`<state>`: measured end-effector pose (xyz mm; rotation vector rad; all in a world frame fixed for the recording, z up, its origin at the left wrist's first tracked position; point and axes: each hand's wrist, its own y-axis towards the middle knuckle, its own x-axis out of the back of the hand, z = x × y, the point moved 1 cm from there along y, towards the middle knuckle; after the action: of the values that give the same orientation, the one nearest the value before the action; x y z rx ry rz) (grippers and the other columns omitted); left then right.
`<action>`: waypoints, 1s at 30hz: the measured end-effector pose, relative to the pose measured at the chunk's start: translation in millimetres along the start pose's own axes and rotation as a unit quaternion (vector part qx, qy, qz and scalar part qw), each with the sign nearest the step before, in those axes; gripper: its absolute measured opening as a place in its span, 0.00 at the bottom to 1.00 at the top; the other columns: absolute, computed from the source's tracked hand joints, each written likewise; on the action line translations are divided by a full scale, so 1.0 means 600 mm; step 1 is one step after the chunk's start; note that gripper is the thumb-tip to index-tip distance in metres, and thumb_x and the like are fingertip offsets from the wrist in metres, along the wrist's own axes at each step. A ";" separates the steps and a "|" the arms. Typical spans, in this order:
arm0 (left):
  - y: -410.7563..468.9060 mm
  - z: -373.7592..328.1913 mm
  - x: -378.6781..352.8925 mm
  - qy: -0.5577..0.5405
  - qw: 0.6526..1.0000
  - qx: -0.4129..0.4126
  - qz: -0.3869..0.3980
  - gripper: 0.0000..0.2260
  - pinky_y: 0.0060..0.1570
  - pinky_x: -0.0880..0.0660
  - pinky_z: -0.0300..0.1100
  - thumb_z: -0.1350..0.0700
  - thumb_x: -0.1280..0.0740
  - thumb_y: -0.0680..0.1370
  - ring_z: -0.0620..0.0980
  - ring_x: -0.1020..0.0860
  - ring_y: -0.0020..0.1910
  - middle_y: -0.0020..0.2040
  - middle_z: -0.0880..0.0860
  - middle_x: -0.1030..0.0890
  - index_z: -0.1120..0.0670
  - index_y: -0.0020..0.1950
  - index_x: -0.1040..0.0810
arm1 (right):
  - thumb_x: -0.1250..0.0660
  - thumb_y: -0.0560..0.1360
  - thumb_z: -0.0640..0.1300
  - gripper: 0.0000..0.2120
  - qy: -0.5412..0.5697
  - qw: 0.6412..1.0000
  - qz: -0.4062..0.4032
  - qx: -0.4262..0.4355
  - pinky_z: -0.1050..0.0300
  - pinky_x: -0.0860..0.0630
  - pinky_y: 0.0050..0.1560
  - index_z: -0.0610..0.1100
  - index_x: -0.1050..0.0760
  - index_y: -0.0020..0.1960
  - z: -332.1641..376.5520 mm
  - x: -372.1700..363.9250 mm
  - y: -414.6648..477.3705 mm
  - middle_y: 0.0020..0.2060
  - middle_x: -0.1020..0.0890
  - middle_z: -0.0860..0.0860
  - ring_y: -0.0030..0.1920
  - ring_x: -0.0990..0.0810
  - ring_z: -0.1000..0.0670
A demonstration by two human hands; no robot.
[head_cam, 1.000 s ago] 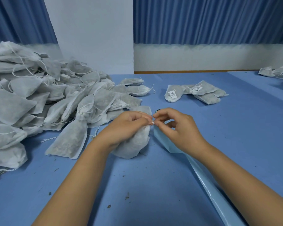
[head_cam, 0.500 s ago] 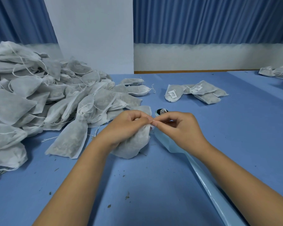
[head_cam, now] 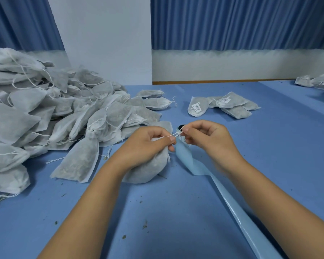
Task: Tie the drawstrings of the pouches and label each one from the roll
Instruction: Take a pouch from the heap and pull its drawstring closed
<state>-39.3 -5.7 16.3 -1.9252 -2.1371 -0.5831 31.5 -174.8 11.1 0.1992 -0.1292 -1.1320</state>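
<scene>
A filled white pouch (head_cam: 148,170) lies on the blue table (head_cam: 157,212) under my left hand (head_cam: 146,144), which grips its gathered neck and pinches the white drawstring (head_cam: 176,135). My right hand (head_cam: 204,136) pinches the other end of that drawstring just to the right, fingers curled. Behind my right fingers, the dark core of the label roll (head_cam: 181,127) peeks out. Its pale blue backing strip (head_cam: 232,202) trails from there towards the lower right corner.
A big heap of untied pouches (head_cam: 45,113) fills the left side. Labelled pouches (head_cam: 223,105) lie in a small group behind my hands, more pouches (head_cam: 318,82) at the far right edge. Crumbs dot the near table. Blue curtains and a white wall stand behind.
My hands have drawn slightly apart, so a short stretch of drawstring now shows taut between them. The right hand has risen a little; the pouch stays put.
</scene>
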 end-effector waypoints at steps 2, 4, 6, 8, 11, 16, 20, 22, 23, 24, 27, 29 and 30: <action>-0.001 -0.002 -0.002 0.004 1.000 -0.007 -0.003 0.08 0.36 0.31 0.26 0.57 0.32 0.79 0.36 0.25 0.31 0.35 0.46 0.16 0.52 0.40 0.18 | 0.32 0.75 0.36 0.09 0.028 0.999 -0.007 -0.028 0.60 0.20 0.43 0.44 0.18 0.37 0.001 0.001 0.002 0.35 0.17 0.48 0.37 0.21 0.52; -0.003 -0.003 -0.004 0.012 1.000 -0.022 -0.003 0.09 0.38 0.30 0.27 0.59 0.32 0.79 0.38 0.23 0.34 0.34 0.46 0.18 0.52 0.39 0.19 | 0.35 0.75 0.35 0.13 0.038 0.998 -0.020 -0.046 0.62 0.22 0.39 0.45 0.20 0.34 0.002 0.000 0.004 0.33 0.19 0.49 0.36 0.23 0.53; -0.004 -0.005 -0.006 0.038 0.999 -0.038 -0.004 0.09 0.38 0.31 0.28 0.60 0.32 0.78 0.39 0.25 0.35 0.32 0.43 0.20 0.53 0.38 0.20 | 0.36 0.75 0.36 0.14 0.046 0.997 -0.033 -0.061 0.63 0.23 0.36 0.45 0.21 0.32 0.000 -0.006 0.004 0.31 0.21 0.49 0.34 0.24 0.53; -0.004 -0.006 -0.009 0.058 0.997 -0.046 -0.004 0.08 0.37 0.32 0.28 0.60 0.31 0.77 0.38 0.27 0.33 0.32 0.42 0.22 0.54 0.37 0.21 | 0.36 0.75 0.36 0.15 0.071 0.994 -0.042 -0.078 0.63 0.24 0.35 0.45 0.22 0.31 -0.002 -0.010 0.004 0.30 0.22 0.50 0.33 0.25 0.54; -0.002 -0.005 -0.010 0.058 0.997 -0.043 -0.001 0.07 0.36 0.32 0.28 0.60 0.31 0.78 0.36 0.27 0.31 0.31 0.42 0.21 0.57 0.39 0.21 | 0.36 0.76 0.37 0.13 0.106 0.988 -0.053 -0.097 0.63 0.24 0.34 0.43 0.22 0.34 -0.003 -0.010 0.005 0.29 0.22 0.51 0.32 0.25 0.55; -0.003 -0.002 -0.002 0.023 1.000 -0.016 -0.003 0.05 0.52 0.25 0.35 0.52 0.28 0.76 0.42 0.19 0.47 0.46 0.48 0.15 0.53 0.47 0.16 | 0.36 0.78 0.38 0.10 0.145 0.986 -0.051 -0.064 0.64 0.24 0.36 0.41 0.22 0.39 0.002 -0.002 0.011 0.32 0.20 0.50 0.34 0.23 0.56; 0.000 0.006 0.014 0.030 0.999 0.034 -0.026 0.06 0.49 0.26 0.39 0.50 0.28 0.76 0.42 0.20 0.44 0.44 0.47 0.15 0.52 0.47 0.17 | 0.37 0.78 0.37 0.11 0.147 0.988 -0.054 -0.010 0.63 0.23 0.39 0.44 0.21 0.39 0.013 0.007 0.010 0.35 0.18 0.51 0.34 0.23 0.56; 0.004 0.008 0.018 0.034 0.995 0.052 -0.077 0.07 0.44 0.29 0.38 0.49 0.30 0.77 0.42 0.23 0.39 0.39 0.45 0.18 0.52 0.43 0.18 | 0.36 0.78 0.37 0.10 0.088 0.995 -0.033 0.041 0.61 0.22 0.42 0.45 0.21 0.40 0.015 0.006 0.004 0.37 0.17 0.51 0.37 0.22 0.55; 0.007 0.009 0.017 0.030 0.992 0.061 -0.109 0.09 0.41 0.30 0.37 0.48 0.30 0.77 0.42 0.25 0.37 0.37 0.44 0.20 0.52 0.42 0.18 | 0.35 0.78 0.37 0.08 0.046 0.996 -0.017 0.073 0.61 0.22 0.43 0.45 0.21 0.42 0.015 0.003 0.000 0.38 0.17 0.52 0.39 0.21 0.55; 0.009 0.009 0.016 0.022 0.987 0.070 -0.142 0.10 0.39 0.31 0.36 0.47 0.30 0.77 0.41 0.26 0.34 0.34 0.43 0.21 0.53 0.41 0.18 | 0.33 0.77 0.36 0.06 0.005 0.994 0.003 0.105 0.62 0.22 0.44 0.44 0.22 0.43 0.014 -0.002 -0.005 0.39 0.17 0.53 0.41 0.21 0.55; 0.010 0.006 0.007 -0.046 0.977 0.095 -0.188 0.13 0.37 0.32 0.36 0.47 0.30 0.77 0.42 0.27 0.32 0.32 0.45 0.23 0.55 0.40 0.20 | 0.30 0.74 0.37 0.06 -0.106 0.979 0.058 0.165 0.67 0.25 0.45 0.48 0.20 0.43 -0.001 -0.024 -0.019 0.47 0.18 0.54 0.50 0.21 0.57; 0.009 0.001 0.000 -0.149 0.967 0.117 -0.168 0.11 0.41 0.29 0.42 0.50 0.30 0.78 0.48 0.26 0.37 0.38 0.53 0.23 0.58 0.45 0.19 | 0.29 0.73 0.37 0.09 -0.170 0.965 0.069 0.185 0.69 0.27 0.46 0.51 0.20 0.43 -0.013 -0.035 -0.024 0.52 0.21 0.55 0.56 0.23 0.57; 0.008 -0.003 -0.001 -0.194 0.962 0.127 -0.146 0.10 0.40 0.28 0.43 0.51 0.30 0.78 0.50 0.25 0.37 0.40 0.56 0.23 0.58 0.47 0.20 | 0.28 0.73 0.37 0.09 -0.190 0.962 0.066 0.186 0.68 0.27 0.47 0.51 0.20 0.43 -0.017 -0.037 -0.024 0.53 0.22 0.56 0.57 0.23 0.56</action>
<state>-34.6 -6.9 18.4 -1.7034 -2.6090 0.0403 11.2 -159.5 -2.2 0.3010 -0.6909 -0.9955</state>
